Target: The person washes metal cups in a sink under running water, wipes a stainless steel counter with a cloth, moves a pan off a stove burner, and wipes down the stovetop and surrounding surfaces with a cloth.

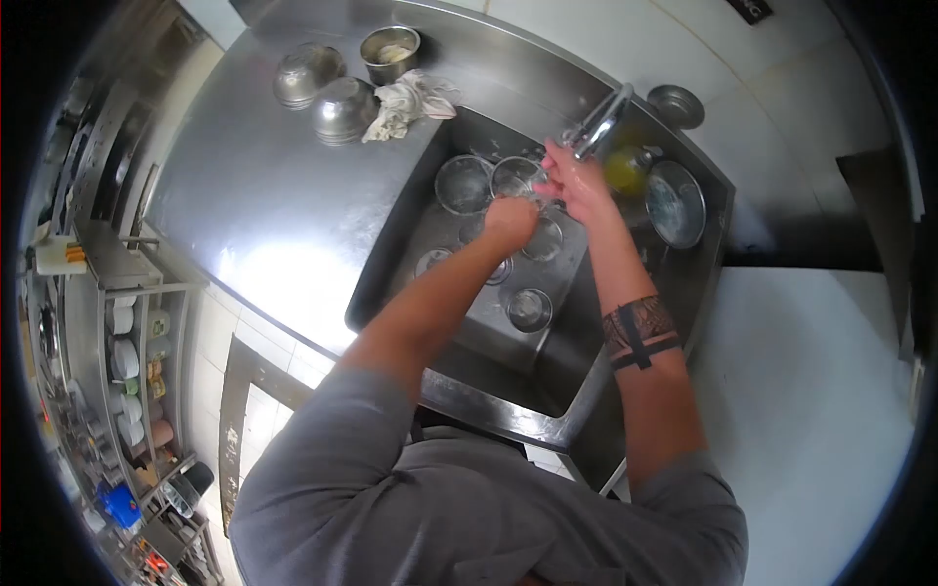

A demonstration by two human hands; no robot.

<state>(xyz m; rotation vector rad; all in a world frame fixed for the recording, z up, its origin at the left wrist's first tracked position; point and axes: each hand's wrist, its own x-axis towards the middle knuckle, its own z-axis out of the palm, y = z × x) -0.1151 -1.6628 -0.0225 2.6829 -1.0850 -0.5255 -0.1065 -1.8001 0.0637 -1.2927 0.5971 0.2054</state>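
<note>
Over the sink (469, 337), my left hand (512, 223) is closed in a fist beside a round metal bowl (510, 176). What its fingers hold, if anything, is hidden. My right hand (578, 186) is just below the faucet (608, 125), its wet-looking fingers stretched apart towards the left hand. Several round metal bowls lie in the sink around my hands, among them a bowl (461, 184) at the far left and a small one (529, 310) nearer my body.
On the steel counter (283, 186) to the left are upturned bowls (344, 107), a metal pot (389, 59) and a crumpled cloth (410, 103). Right of the faucet are a yellow-green item (627, 171) and a metal bowl (675, 204). A white surface (801, 381) adjoins the sink.
</note>
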